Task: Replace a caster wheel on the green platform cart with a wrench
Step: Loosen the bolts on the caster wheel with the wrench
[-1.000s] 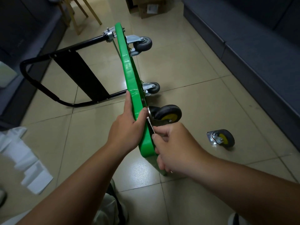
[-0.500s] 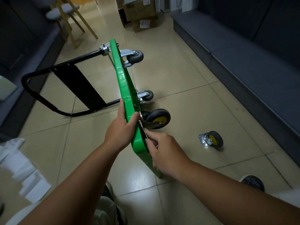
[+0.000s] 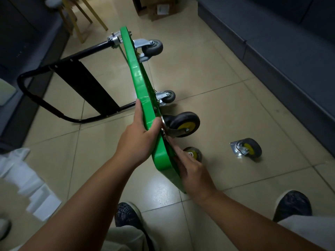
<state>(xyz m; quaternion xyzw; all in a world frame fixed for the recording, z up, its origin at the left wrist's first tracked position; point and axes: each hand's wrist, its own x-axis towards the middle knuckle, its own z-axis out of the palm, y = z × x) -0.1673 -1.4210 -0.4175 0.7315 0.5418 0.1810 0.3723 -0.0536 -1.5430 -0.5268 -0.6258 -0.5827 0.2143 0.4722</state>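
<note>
Head view: I see the left hand (image 3: 137, 140) gripping the green cart (image 3: 139, 82) edge beside the mounted caster (image 3: 184, 124), which lies just beyond the nearer right hand (image 3: 194, 173), whose blurred grip I cannot tell.

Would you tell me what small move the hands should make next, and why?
Probably, with the left hand gripping the green platform, the right hand should press the large yellow-hubbed caster flush against it: the platform stands on edge and no wrench is in view.

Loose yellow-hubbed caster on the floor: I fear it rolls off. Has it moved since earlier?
No. The loose black caster with yellow hub sits within the same beige floor tile, just above its near seam.
</note>
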